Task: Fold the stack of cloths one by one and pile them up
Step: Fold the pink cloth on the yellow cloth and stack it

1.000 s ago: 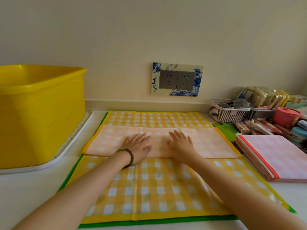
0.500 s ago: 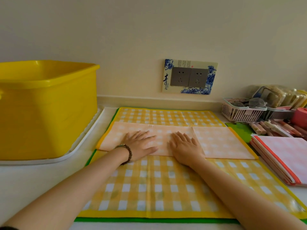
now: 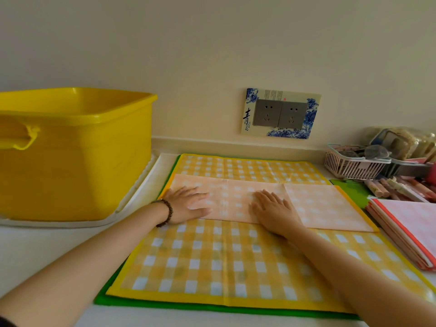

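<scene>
The big yellow plastic tub (image 3: 77, 149) with a moulded side handle fills the left of my view, standing on a white ribbed tray (image 3: 132, 199) on the pale countertop (image 3: 35, 251). In front of me lies the large yellow-and-white checked cloth with a solid yellow border (image 3: 212, 263), spread flat on top of a green cloth (image 3: 111, 296) of which only the edge peeks out along the left and near sides. Across the checked cloth's middle runs the pale peach checked cloth folded into a long band (image 3: 325, 206), lying flat from the left border to the right border. To my right, touching the spread cloths' edge, sits the pile of folded pink checked cloths with a red-orange trim (image 3: 410, 230). On the cream wall behind is a double grey power socket set in a blue-and-white floral plate (image 3: 280, 113). In the far right corner stands a small white slatted plastic basket (image 3: 351, 165) holding bits I cannot make out, with a row of pinkish sticks (image 3: 398, 188) lying just in front of it and some clear-wrapped packets (image 3: 405, 142) behind. My left hand (image 3: 188, 204) rests palm down on the left end of the peach band, fingers stretched flat and slightly spread, gripping nothing; a dark beaded bracelet (image 3: 166, 212) circles that wrist. My right hand (image 3: 273, 208) lies the same way near the band's middle, fingers flat and loosely together, pressing on the cloth and holding nothing.
</scene>
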